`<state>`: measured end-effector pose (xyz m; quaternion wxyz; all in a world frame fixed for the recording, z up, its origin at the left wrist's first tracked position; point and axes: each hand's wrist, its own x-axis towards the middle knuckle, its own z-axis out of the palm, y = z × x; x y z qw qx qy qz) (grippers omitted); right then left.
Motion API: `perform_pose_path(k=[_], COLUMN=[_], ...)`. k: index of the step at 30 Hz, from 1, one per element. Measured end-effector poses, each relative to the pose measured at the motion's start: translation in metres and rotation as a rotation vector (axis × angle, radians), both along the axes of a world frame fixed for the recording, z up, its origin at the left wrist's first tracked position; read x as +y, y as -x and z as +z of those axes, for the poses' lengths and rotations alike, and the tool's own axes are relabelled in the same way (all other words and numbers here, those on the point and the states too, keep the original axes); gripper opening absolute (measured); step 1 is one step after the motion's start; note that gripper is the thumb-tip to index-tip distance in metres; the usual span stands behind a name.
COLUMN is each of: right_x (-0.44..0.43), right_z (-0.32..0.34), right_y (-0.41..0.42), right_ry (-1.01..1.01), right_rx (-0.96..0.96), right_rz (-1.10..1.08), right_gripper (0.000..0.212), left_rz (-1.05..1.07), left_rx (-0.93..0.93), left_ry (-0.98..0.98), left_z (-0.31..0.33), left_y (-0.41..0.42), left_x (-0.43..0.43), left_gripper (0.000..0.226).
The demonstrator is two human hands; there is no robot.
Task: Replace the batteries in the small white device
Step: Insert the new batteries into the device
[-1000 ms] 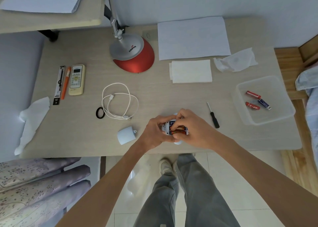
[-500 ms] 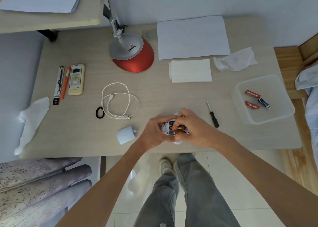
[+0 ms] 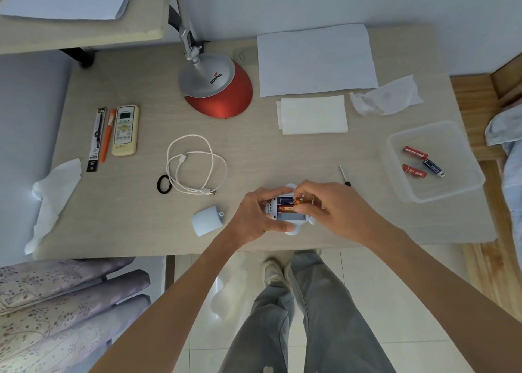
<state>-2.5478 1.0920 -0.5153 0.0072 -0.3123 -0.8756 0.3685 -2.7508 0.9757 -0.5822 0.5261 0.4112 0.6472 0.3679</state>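
Observation:
The small white device (image 3: 291,217) lies near the table's front edge with its battery bay open upward. My left hand (image 3: 255,217) grips its left side. My right hand (image 3: 329,207) pinches the right end of a battery (image 3: 288,201) that sits in the bay's far slot; a red battery (image 3: 285,209) lies in the slot beside it, and the nearest slot looks grey and bare. The device's white cover (image 3: 207,220) rests on the table to the left. Three loose batteries, two red (image 3: 415,152) and one dark blue (image 3: 433,168), lie in a clear plastic tray (image 3: 440,190) at the right.
A small screwdriver (image 3: 344,176) lies just behind my right hand. A coiled white cable (image 3: 195,163) and black hair tie (image 3: 163,184) sit left of centre. Farther back stand a red lamp base (image 3: 220,90), paper sheets (image 3: 315,60), tissues (image 3: 313,114) and a remote (image 3: 125,129) with pens.
My right fingers have shifted slightly on the battery at the bay's far side. Both hands and the device stay in the same spot.

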Motion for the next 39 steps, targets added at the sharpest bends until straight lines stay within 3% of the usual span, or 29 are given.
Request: perform_pose_path(k=[7,16,30,39], right_x=[-0.002,-0.005,-0.017,-0.006], right_z=[-0.002,-0.020,-0.034,-0.038], right_y=[0.001,0.001,-0.005,-0.015], right_ry=[0.050,0.026,0.099,0.181], right_rx=[-0.068,-0.104,0.153,0.203], right_rz=[0.024,0.056,-0.076,-0.303], right_gripper=[0.025,0.017,0.018,0.058], left_rz=[0.025,0.036,0.040,0.041], left_rx=[-0.027,-0.047,-0.056,-0.080], left_ry=[0.027,0.039,0.045,0.046], left_z=[-0.004,-0.005,-0.003,-0.003], left_y=[0.000,-0.001,-0.001,0.000], left_x=[0.000,0.000,0.000,-0.001], left_gripper=[0.082,0.083,0.082,0.080])
